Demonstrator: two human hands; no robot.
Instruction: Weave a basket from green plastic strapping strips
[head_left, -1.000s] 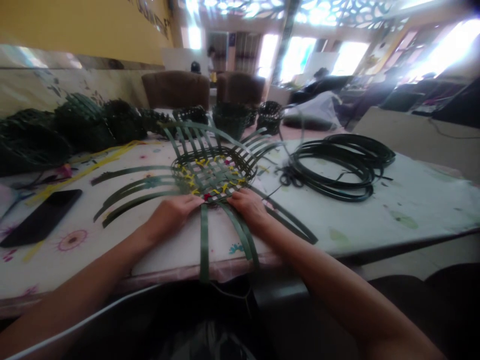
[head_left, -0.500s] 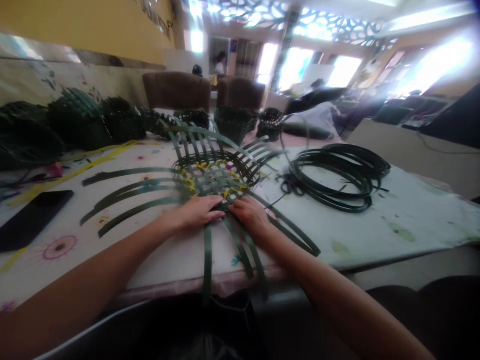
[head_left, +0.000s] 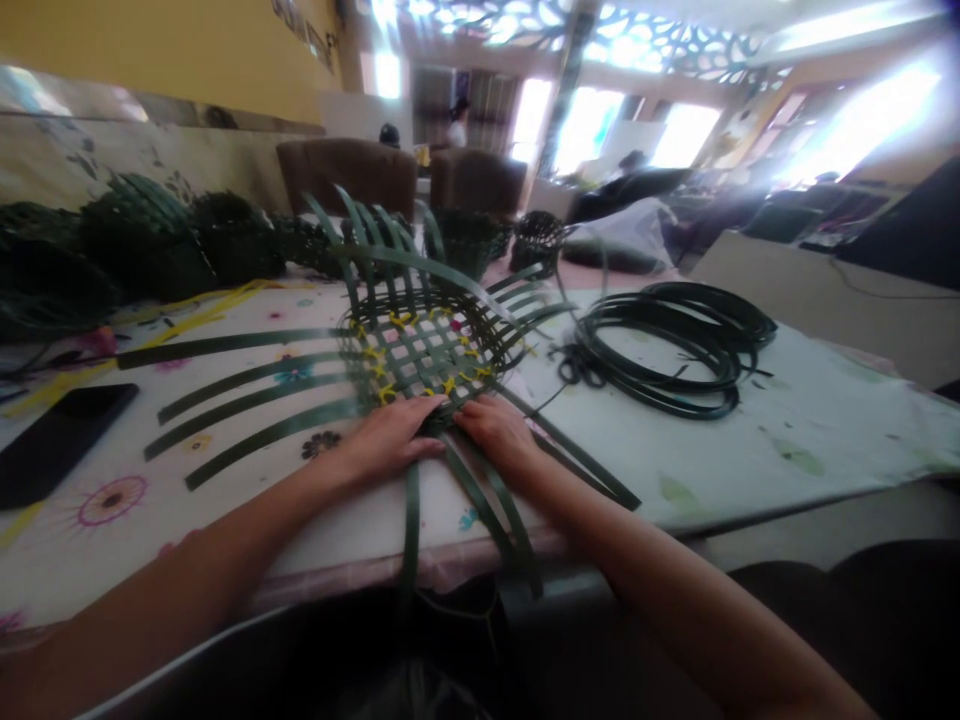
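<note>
A half-woven basket [head_left: 424,350] of flat green plastic strips lies on the table, with yellow ties around its woven base. Long loose strips fan out from it on all sides. My left hand [head_left: 394,435] grips the near rim, thumb and fingers pressed together on the weave. Close beside it, my right hand [head_left: 499,428] pinches the same rim, with strips running out beneath it towards the table's front edge. One long strip [head_left: 427,268] arches over the far side of the basket. The fingertips partly hide the spot they hold.
Right of the basket lie black scissors [head_left: 581,366] and a coil of dark green strip [head_left: 675,350]. A phone [head_left: 64,440] rests on the flowered tablecloth [head_left: 247,540] at left, near yellow strips [head_left: 202,318]. Several finished-looking green baskets [head_left: 142,240] line the back. A person [head_left: 457,125] is far off.
Both hands stay on the near rim, with small finger shifts. Loose strips on the left and far side have swung a little; the left ones sit further left and lower.
</note>
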